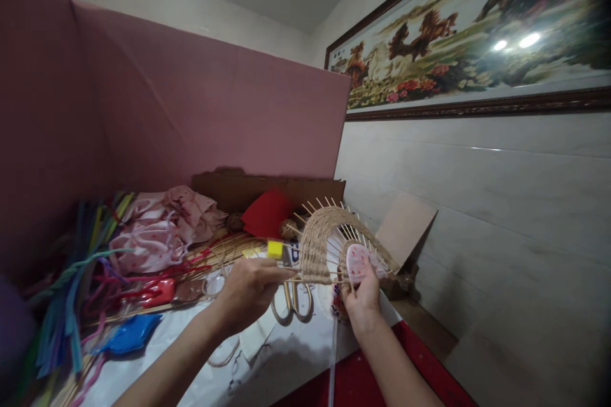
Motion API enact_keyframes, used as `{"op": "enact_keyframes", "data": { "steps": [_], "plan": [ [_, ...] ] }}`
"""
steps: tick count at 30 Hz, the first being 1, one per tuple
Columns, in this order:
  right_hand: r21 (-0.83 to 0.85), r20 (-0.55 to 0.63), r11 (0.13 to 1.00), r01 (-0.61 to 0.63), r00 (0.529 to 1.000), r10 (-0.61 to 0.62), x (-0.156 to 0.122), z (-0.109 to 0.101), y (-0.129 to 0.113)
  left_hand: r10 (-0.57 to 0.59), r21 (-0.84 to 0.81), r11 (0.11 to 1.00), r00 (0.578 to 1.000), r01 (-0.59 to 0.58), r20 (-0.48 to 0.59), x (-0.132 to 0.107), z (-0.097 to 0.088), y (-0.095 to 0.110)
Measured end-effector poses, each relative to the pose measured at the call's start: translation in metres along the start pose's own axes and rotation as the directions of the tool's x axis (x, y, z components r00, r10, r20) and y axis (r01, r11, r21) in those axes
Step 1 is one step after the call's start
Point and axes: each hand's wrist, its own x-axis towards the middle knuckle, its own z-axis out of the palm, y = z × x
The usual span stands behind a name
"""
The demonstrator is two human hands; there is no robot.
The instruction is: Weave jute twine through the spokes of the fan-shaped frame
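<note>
Held up over the table is a half-round woven fan [324, 241] of tan twine wound through thin wooden sticks that splay outward. My left hand [248, 289] is closed in a pinch on the fan's left lower edge, at the stick ends. My right hand [363, 292] is closed on the fan's centre, where a pink dotted fabric piece [357, 262] covers the hub. Both forearms reach in from the bottom of the picture.
Gold-handled scissors [292, 299] lie on the white table sheet [191, 356] under the fan. Pink fabric bags [157, 229], colourful ribbons [71, 292], loose sticks, a yellow block [275, 248] and a red cushion [267, 213] crowd the left. A pink board [191, 108] backs the table.
</note>
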Motion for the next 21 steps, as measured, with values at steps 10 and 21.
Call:
{"op": "enact_keyframes", "data": {
  "steps": [10,21],
  "plan": [
    [0.011,-0.003,1.000,0.004,1.000,-0.004,0.001,-0.001,0.001,0.029,0.086,0.996,1.000,-0.029,-0.002,-0.003,0.007,-0.004],
    [0.029,-0.024,0.998,0.048,0.999,-0.047,0.003,0.000,0.000,-0.031,-0.181,0.983,0.999,0.027,-0.016,0.000,0.009,0.005]
  ]
}}
